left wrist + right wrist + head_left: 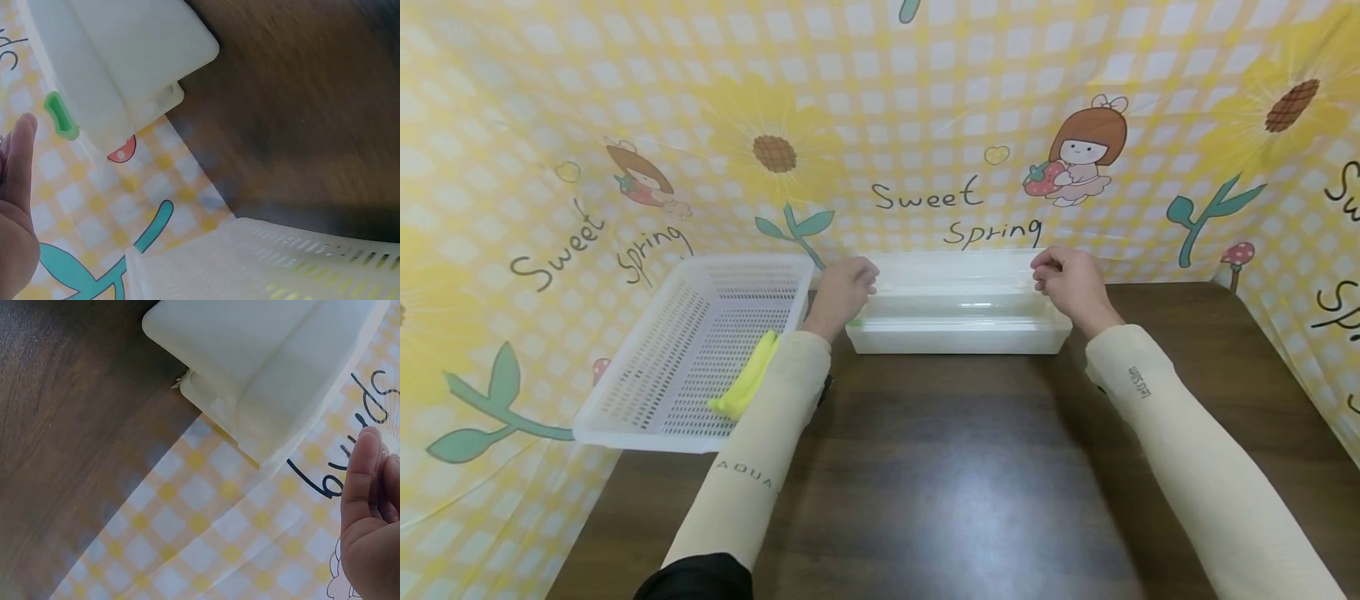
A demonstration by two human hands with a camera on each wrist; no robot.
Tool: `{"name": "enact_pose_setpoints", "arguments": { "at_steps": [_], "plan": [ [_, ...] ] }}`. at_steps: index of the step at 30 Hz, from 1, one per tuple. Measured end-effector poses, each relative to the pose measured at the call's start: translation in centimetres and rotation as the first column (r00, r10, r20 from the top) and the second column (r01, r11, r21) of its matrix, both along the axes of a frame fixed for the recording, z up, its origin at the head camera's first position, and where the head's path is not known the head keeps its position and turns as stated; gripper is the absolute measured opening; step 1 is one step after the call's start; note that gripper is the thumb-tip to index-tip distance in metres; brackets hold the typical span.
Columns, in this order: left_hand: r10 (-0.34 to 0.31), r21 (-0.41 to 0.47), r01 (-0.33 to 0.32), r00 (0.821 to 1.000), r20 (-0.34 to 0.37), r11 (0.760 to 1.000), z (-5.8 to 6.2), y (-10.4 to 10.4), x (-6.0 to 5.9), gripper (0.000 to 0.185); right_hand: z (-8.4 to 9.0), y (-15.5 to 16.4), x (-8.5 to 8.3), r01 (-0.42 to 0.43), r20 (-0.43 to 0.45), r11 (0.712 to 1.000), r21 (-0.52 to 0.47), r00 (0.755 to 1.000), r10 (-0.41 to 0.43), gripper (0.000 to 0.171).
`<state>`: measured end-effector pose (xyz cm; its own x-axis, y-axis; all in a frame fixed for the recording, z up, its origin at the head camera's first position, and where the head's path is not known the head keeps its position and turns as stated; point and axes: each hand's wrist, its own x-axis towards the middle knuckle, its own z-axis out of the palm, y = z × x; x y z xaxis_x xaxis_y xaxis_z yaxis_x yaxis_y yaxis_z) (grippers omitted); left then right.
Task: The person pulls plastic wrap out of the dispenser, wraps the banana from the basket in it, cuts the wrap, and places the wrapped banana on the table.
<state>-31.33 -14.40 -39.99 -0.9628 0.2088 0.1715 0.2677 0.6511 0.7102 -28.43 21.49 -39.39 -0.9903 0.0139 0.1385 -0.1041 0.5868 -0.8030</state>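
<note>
Sleeved forearms are stretched over the counter [970,467] to the translucent box [958,321] at its far edge; left hand [844,287] and right hand [1067,279] are curled at the lid's ends; uneven lifting could tip it against the basket [647,392] beside its left end.

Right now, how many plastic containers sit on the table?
2: a white perforated basket at the left edge, holding something yellow, and a translucent lidded box at the back between both hands. None seems hidden.
</note>
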Motion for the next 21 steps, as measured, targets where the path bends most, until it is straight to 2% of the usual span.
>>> {"name": "enact_pose_setpoints", "arguments": {
  "at_steps": [3, 9, 15, 21],
  "plan": [
    [0.015, -0.054, -0.018, 0.999, -0.043, 0.998, 0.6, 0.2, 0.0, 0.022, 0.4, 0.0, 0.0, 0.003, -0.017, 1.0, 0.0, 1.0, -0.003, 0.015],
    [0.018, -0.097, -0.027, 0.996, -0.092, 0.995, 1.5, 0.2, 0.0, 0.024, 1.1, 0.1, -0.2, 0.009, -0.047, 1.0, 0.001, 0.999, -0.009, 0.015],
    [0.018, -0.123, -0.031, 0.994, -0.111, 0.992, 2.1, 0.2, 0.0, 0.025, 1.6, 0.1, -0.1, 0.024, -0.062, 1.0, 0.015, 0.998, -0.023, 0.014],
    [0.012, -0.161, -0.026, 0.996, -0.088, 0.987, 3.0, 0.2, 0.1, 0.027, 2.2, 0.1, 0.1, 0.019, -0.081, 1.0, 0.0, 0.997, -0.018, 0.013]
  ]
}}
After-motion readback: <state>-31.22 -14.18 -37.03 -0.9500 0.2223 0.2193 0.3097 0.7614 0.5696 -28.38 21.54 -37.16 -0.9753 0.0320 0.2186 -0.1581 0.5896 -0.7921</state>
